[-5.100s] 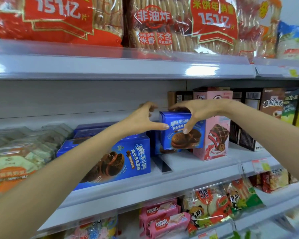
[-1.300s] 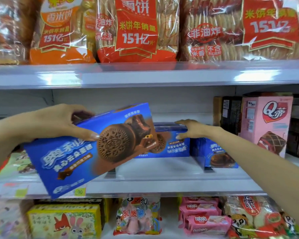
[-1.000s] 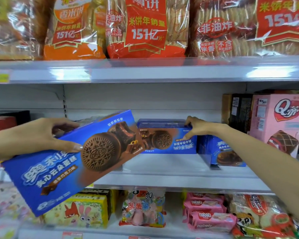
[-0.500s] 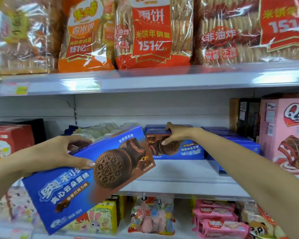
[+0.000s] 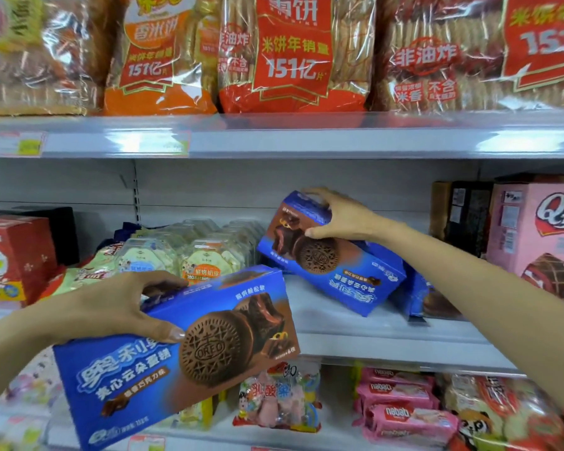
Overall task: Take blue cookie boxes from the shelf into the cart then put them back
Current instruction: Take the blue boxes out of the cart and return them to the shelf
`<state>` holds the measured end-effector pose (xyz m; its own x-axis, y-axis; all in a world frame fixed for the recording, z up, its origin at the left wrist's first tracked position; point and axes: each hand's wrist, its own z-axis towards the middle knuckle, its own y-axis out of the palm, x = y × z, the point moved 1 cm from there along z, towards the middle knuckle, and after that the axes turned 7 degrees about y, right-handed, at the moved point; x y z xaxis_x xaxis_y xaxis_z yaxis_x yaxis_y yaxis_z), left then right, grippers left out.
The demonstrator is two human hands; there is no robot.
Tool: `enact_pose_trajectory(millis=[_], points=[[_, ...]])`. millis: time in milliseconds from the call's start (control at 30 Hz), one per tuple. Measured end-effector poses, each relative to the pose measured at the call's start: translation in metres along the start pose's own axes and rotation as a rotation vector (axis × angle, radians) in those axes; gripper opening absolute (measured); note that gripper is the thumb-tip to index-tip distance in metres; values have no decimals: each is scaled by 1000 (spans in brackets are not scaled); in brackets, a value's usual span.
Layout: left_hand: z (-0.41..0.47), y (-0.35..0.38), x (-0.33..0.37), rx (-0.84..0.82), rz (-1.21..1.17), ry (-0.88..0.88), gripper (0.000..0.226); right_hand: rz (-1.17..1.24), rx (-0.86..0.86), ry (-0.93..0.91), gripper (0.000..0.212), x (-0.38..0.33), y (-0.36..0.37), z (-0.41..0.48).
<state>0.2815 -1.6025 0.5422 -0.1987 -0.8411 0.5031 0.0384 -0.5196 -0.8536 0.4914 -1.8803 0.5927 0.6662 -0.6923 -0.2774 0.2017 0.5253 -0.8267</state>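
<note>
My left hand [image 5: 111, 307] grips a large blue cookie box [image 5: 176, 356] by its top edge, tilted, in front of the middle shelf [image 5: 372, 340]. My right hand [image 5: 339, 219] grips the upper end of a second blue cookie box [image 5: 332, 268], which is tilted with its print upside down and its lower end on the shelf. Another blue box [image 5: 427, 297] lies on the shelf behind my right forearm, partly hidden. No cart is in view.
Clear-wrapped snack packs [image 5: 189, 255] sit left of the blue boxes, a red box [image 5: 10, 258] at far left, and a pink box [image 5: 541, 239] and dark boxes [image 5: 463, 209] at right. Rice cracker bags [image 5: 290, 53] fill the upper shelf. Wafer packs [image 5: 401, 408] lie below.
My right hand has lifted the second blue box off the row and tilted it. The left hand keeps its box, now a little lower right in view.
</note>
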Motion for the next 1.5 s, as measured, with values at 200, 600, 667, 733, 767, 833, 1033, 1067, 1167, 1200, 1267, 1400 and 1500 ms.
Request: enact_pose_trajectory(millis=[200, 600, 667, 733, 767, 833, 1033, 1067, 1167, 1200, 1267, 1400, 1500], points=[[19, 11, 16, -55, -41, 93, 96, 515, 89, 97, 93, 8, -38, -44], [47, 25, 52, -107, -66, 179, 90, 420, 374, 448, 69, 46, -66, -90], [49, 26, 54, -105, -51, 187, 85, 403, 345, 473, 61, 41, -72, -90], [50, 26, 56, -104, -59, 193, 79, 478, 410, 476, 53, 39, -70, -91], [51, 27, 56, -105, -67, 199, 77, 571, 456, 484, 50, 40, -65, -91], [52, 26, 56, -106, -59, 214, 78, 831, 500, 521, 47, 46, -48, -89], [54, 27, 55, -149, -56, 216, 73, 687, 63, 575, 103, 70, -6, -70], [54, 27, 54, -152, -59, 215, 74, 617, 11, 569, 113, 74, -5, -67], [55, 25, 53, -139, -34, 227, 76, 476, -95, 532, 125, 78, -4, -58], [56, 24, 53, -130, -23, 228, 76, 416, -132, 512, 118, 77, -3, -56], [57, 22, 56, -115, -14, 227, 79, 270, -201, 482, 94, 74, 0, -54], [66, 18, 70, -101, 25, 252, 80, -21, -233, 408, 58, 71, 1, -46], [77, 15, 84, -78, 49, 285, 74, -278, -238, 355, 50, 68, -1, -41]])
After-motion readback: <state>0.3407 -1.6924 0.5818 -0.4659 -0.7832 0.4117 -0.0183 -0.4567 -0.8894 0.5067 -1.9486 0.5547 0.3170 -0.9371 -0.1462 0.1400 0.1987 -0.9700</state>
